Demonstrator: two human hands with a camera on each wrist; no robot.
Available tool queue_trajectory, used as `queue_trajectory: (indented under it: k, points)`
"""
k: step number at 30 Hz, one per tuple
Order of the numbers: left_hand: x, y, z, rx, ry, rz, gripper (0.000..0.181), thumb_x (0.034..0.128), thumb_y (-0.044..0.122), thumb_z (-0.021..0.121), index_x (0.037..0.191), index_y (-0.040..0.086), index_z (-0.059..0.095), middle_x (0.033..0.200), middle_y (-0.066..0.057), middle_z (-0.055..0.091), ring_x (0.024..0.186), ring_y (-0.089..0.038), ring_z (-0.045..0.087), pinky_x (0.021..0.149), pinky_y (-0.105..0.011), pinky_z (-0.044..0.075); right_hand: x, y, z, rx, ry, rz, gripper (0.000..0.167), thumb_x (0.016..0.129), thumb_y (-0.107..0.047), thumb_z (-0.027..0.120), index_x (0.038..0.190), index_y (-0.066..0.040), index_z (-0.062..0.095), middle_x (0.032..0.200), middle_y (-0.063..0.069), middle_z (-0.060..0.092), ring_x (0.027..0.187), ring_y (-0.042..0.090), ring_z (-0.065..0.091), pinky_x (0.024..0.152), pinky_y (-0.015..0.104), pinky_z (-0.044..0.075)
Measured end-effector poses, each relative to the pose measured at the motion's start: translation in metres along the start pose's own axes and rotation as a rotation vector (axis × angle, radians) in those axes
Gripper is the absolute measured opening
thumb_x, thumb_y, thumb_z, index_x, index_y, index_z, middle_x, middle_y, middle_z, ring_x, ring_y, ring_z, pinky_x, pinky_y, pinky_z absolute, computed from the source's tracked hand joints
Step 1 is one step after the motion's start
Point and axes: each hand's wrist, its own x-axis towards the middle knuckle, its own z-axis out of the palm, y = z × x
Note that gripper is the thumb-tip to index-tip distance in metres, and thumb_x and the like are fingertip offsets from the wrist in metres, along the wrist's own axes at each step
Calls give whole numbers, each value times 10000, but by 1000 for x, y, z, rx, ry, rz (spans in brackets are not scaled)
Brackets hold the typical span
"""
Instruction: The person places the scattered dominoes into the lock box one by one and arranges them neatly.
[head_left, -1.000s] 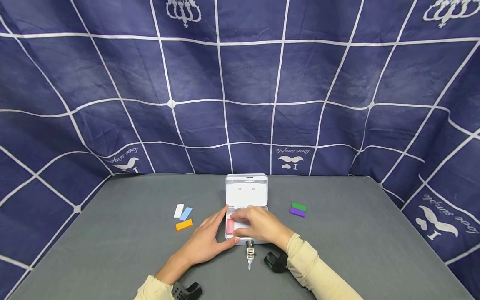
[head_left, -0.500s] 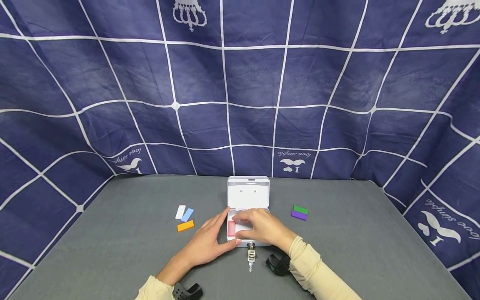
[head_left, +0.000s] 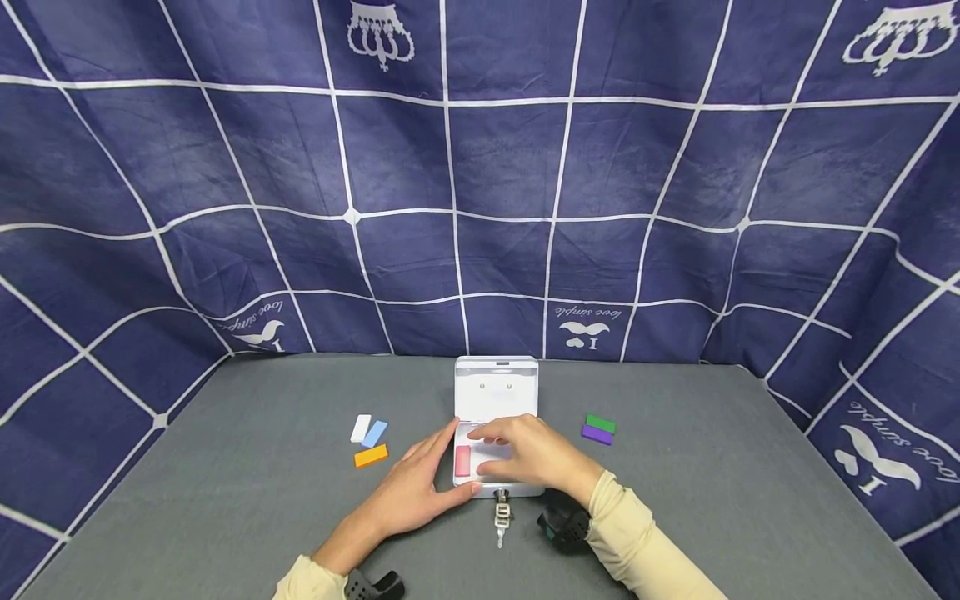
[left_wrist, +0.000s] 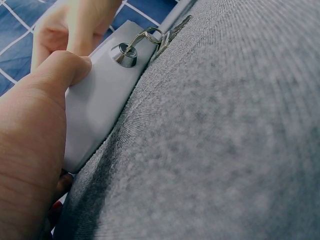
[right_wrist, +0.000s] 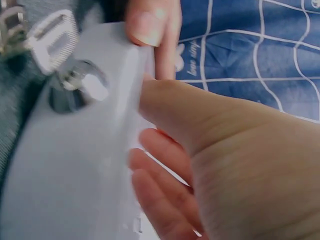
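Note:
A white metal cash box [head_left: 495,400] stands with its lid raised. A pink block [head_left: 462,461] lies at the left inside it. My left hand [head_left: 415,483] rests along the box's left side with straight fingers, its thumb on the front edge. My right hand [head_left: 536,450] is over the open box, thumb and fingers apart, nothing between them; in the right wrist view its lower fingers hang loosely curled. Keys on a ring [head_left: 502,517] hang from the front lock [left_wrist: 125,54]. What lies under the right hand is hidden.
Left of the box lie a white block [head_left: 361,428], a light blue block [head_left: 374,433] and an orange block [head_left: 371,456]. To its right, a green block [head_left: 601,423] touches a purple block [head_left: 597,434]. A blue curtain [head_left: 495,183] hangs behind the grey table [head_left: 247,467].
My right hand has shifted slightly right, away from the pink block, and its fingers have lifted. The pink block stays at the box's left side. My left hand keeps its place.

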Motion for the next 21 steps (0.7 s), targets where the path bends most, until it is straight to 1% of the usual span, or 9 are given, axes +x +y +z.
queue_trajectory:
  k: [4, 11, 15, 18, 21]
  points:
    - [0, 0, 0, -1, -1, 3, 963, 887, 612, 716, 1620, 119, 333, 1584, -98, 477, 1419, -393, 473, 1125, -608, 393, -3, 2, -9, 9, -24, 10, 407, 867, -236, 837, 1231, -76, 746, 1142, 42, 770, 1002, 201, 726, 892, 336, 576]
    - [-1, -2, 1, 10, 9, -4, 964, 884, 621, 717, 1617, 122, 340, 1586, -73, 481, 1421, -376, 477, 1122, -599, 402, -5, 2, -20, 20, -48, 26, 424, 881, -251, 828, 1258, -80, 740, 1223, 33, 753, 1023, 224, 738, 902, 325, 578]
    - [0, -2, 2, 10, 19, -3, 960, 884, 618, 719, 1618, 127, 341, 1582, -73, 486, 1421, -370, 478, 1121, -596, 404, -5, 1, -25, 29, -62, 24, 423, 883, -245, 828, 1260, -75, 737, 1227, 41, 751, 1028, 237, 736, 901, 333, 580]
    - [1, -2, 2, 8, 16, 1, 964, 886, 621, 715, 1620, 125, 335, 1587, -76, 480, 1428, -368, 470, 1126, -595, 399, -6, -1, -28, 31, -71, 34, 426, 883, -253, 828, 1264, -85, 736, 1229, 38, 750, 1036, 236, 733, 900, 344, 580]
    - [0, -2, 1, 3, 3, -4, 973, 885, 626, 713, 1624, 125, 327, 1598, -68, 465, 1438, -367, 459, 1140, -592, 386, -7, -2, -30, 25, -80, 43, 431, 886, -270, 825, 1272, -99, 735, 1231, 30, 750, 1066, 203, 725, 921, 350, 575]
